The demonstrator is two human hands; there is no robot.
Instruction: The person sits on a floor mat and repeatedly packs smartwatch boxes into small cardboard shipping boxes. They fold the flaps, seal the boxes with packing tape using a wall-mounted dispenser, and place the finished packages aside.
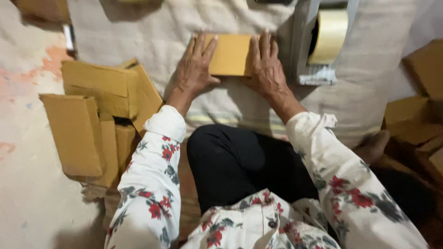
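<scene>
Both hands pressing a small cardboard box flat on the cloth.

I see the left hand (194,67) and right hand (265,64) with fingers spread, palms down on the small brown cardboard box (230,54), gripping nothing. It lies on the pale cloth (138,32), just beside the tape dispenser (328,39). Finished-looking boxes (92,120) pile at left, more cartons (415,115) at right; this box looks closed, untaped.

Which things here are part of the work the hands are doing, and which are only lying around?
In use:
left hand and right hand, both pressing flat on the box

Lying about:
tape roll
box pile at left
boxes at right
cloth underneath
</scene>
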